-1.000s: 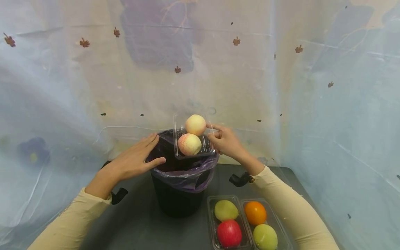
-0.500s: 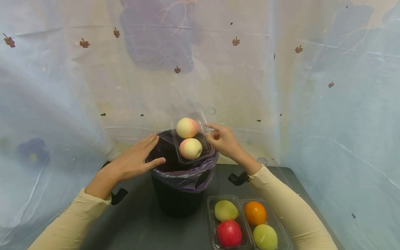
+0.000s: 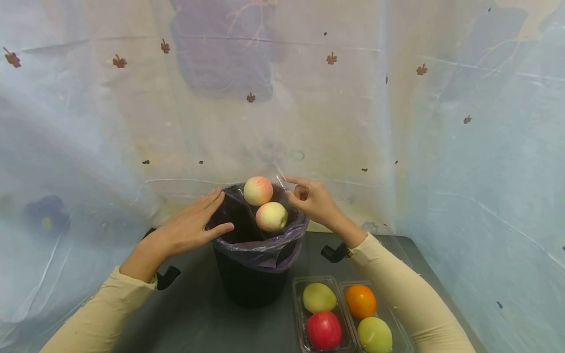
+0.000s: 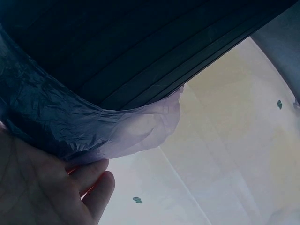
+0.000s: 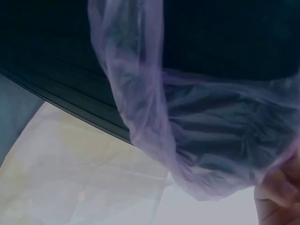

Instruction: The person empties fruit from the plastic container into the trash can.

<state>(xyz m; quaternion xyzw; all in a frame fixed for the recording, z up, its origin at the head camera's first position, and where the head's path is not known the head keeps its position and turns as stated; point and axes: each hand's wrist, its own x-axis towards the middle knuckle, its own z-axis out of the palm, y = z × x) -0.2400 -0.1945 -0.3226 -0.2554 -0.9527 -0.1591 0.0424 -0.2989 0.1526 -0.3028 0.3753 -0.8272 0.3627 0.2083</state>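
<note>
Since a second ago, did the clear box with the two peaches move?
Yes. The clear box has tipped over and sunk lower into the black bin, which stayed put. Both peaches now sit down at the bin's rim, with the right hand holding the box's edge.

A thin, crinkled purple plastic liner (image 3: 260, 247) drapes glossily over a ribbed matt black plastic bin (image 3: 249, 284). A clear, shiny plastic tray (image 3: 253, 215) carries two smooth-skinned pale peaches (image 3: 271, 216). The dark tabletop (image 3: 194, 314) looks matt; the translucent backdrop sheeting (image 3: 441, 147) is wrinkled film.
</note>
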